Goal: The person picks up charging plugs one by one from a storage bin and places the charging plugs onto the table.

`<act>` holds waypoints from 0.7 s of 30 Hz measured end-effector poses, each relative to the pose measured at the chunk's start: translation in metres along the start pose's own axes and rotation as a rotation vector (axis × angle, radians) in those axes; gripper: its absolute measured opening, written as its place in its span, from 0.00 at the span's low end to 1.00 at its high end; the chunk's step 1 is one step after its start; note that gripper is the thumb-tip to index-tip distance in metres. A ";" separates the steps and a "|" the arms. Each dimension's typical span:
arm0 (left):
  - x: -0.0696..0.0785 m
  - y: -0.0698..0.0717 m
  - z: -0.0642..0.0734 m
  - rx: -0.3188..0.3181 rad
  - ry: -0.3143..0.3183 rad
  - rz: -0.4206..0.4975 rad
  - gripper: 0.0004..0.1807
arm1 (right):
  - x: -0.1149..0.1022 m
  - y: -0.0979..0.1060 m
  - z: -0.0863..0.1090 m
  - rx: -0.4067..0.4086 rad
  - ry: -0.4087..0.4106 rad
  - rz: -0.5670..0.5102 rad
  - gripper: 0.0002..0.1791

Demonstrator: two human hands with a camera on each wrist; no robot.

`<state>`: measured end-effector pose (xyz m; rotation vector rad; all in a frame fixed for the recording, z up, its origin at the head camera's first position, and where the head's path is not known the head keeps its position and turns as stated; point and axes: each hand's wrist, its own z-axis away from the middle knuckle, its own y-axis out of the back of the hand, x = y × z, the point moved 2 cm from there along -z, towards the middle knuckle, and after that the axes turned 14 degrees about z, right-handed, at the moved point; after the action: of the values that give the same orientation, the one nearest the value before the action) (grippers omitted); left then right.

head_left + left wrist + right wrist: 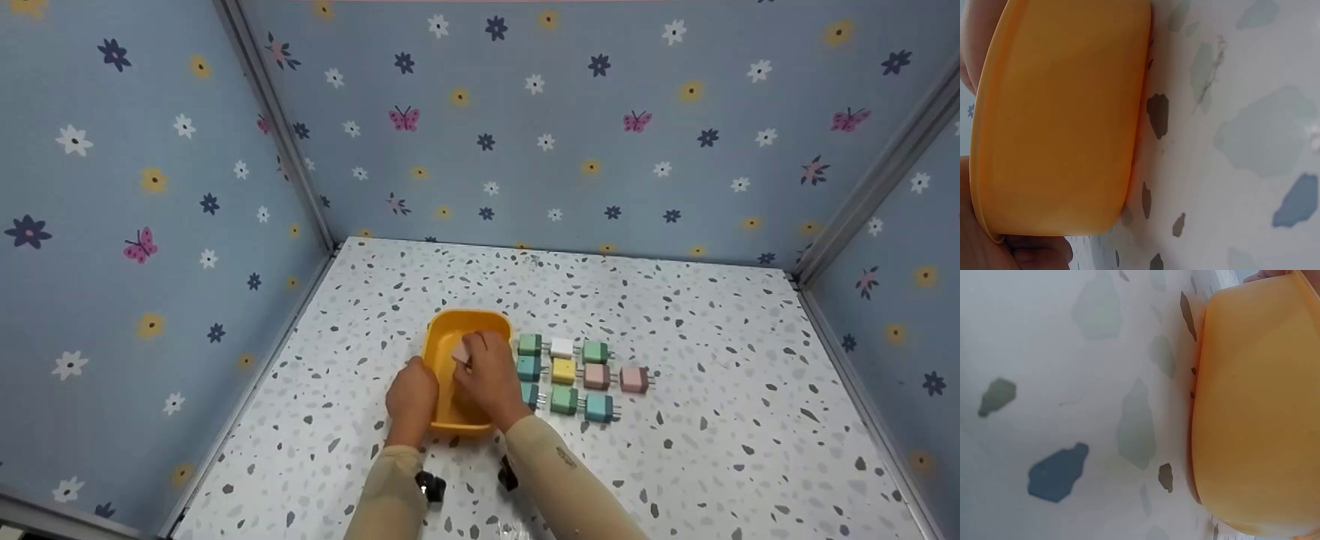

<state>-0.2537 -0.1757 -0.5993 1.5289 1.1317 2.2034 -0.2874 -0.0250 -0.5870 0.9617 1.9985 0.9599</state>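
Note:
A yellow plastic tub stands on the speckled table. My left hand grips its left side; in the left wrist view its fingertips curl round the outside below the rim. Over the inside of the tub, my right hand pinches a pale pink charger plug, mostly covered by the fingers. Only the outer wall of the tub and a bit of hand show in the right wrist view.
Right beside the tub, several charger plugs lie in rows with prongs pointing right: green, white, yellow, blue and pink. Flower-patterned panels border the table at the back and sides.

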 end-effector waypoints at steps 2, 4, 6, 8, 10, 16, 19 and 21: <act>0.000 0.000 0.000 -0.006 0.008 -0.008 0.15 | 0.000 0.000 0.000 -0.018 -0.023 -0.007 0.19; 0.000 -0.001 -0.001 -0.010 0.012 -0.017 0.16 | 0.000 0.001 0.000 -0.027 -0.047 -0.017 0.20; 0.001 -0.001 -0.001 -0.014 0.011 -0.022 0.16 | 0.001 0.002 0.000 -0.024 -0.067 -0.033 0.20; 0.001 -0.002 -0.002 -0.014 0.010 -0.025 0.17 | 0.002 0.002 0.000 -0.015 -0.078 -0.048 0.21; 0.001 -0.002 -0.002 -0.018 0.009 -0.028 0.17 | 0.002 0.002 0.000 -0.003 -0.078 -0.065 0.20; 0.002 -0.002 -0.001 -0.018 -0.001 -0.038 0.15 | 0.003 0.006 0.000 0.002 -0.078 -0.147 0.19; 0.002 -0.001 0.000 -0.014 -0.007 -0.039 0.15 | 0.004 0.009 0.001 -0.022 -0.089 -0.208 0.20; 0.002 0.001 0.000 -0.001 -0.009 -0.040 0.14 | 0.004 0.011 0.002 -0.048 -0.078 -0.236 0.21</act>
<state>-0.2547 -0.1755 -0.5971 1.5012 1.1478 2.1685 -0.2842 -0.0160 -0.5802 0.7073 1.9631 0.8233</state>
